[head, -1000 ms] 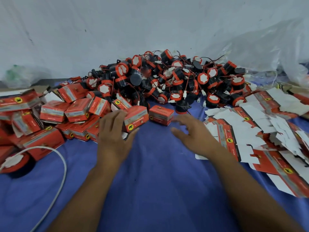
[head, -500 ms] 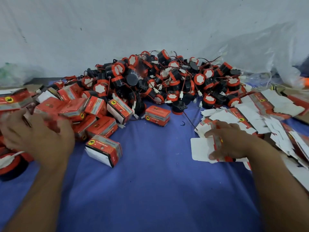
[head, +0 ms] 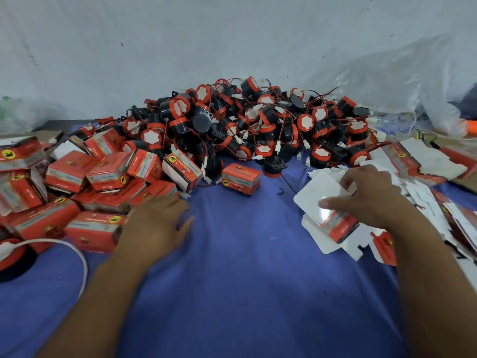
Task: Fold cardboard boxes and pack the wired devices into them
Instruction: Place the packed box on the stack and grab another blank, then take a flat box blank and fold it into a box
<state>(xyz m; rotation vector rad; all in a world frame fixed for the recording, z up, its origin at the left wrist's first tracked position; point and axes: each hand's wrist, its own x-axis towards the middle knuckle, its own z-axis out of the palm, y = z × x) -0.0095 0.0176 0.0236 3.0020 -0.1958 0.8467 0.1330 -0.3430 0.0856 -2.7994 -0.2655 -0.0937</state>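
A big heap of black and orange wired devices (head: pixel 253 125) lies at the back of the blue cloth (head: pixel 245 267). Folded red boxes (head: pixel 108 174) pile up on the left; one more box (head: pixel 241 178) stands alone near the heap. Flat red and white box blanks (head: pixel 423 177) spread out on the right. My right hand (head: pixel 371 197) pinches one flat blank (head: pixel 322 200), lifted off that stack, thumb on its white face. My left hand (head: pixel 157 226) hovers with relaxed fingers just right of a folded box (head: pixel 93 229), holding nothing.
A white cable (head: pixel 77 257) loops over the cloth at the lower left, beside a black and orange device (head: pixel 13 257). Clear plastic bags (head: pixel 400 81) lie at the back right against the white wall. A cardboard sheet edge shows at the far right.
My left hand has come back from the far left to the middle, empty. My right hand has picked a flat blank off the stack and drawn it left.
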